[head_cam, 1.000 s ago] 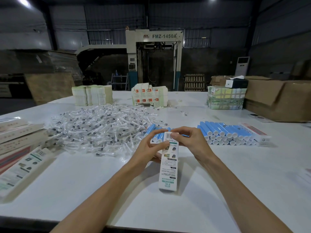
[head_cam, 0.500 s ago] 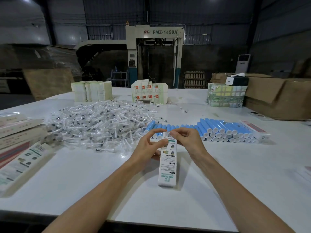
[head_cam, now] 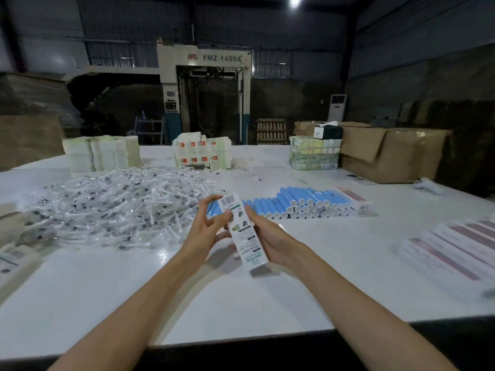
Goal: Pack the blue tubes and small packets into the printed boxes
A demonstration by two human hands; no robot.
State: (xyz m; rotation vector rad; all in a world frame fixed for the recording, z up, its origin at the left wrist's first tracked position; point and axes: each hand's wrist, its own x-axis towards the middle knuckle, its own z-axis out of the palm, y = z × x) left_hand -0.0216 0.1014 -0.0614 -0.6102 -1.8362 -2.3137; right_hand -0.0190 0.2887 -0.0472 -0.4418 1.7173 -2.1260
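At frame centre the left hand [head_cam: 210,231] and right hand [head_cam: 270,238] both grip a tilted printed box [head_cam: 245,236]. Likely best: pinch its top flap square (contents hidden) before tucking. The blue tubes [head_cam: 302,203] lie just behind, small packets [head_cam: 115,204] centre-left.

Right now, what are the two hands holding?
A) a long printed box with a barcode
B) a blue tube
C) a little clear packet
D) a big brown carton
A: the left hand and the right hand both hold the printed box, barcode end up. The blue tubes lie in a row behind it, and the clear packets sit in a pile to the left.
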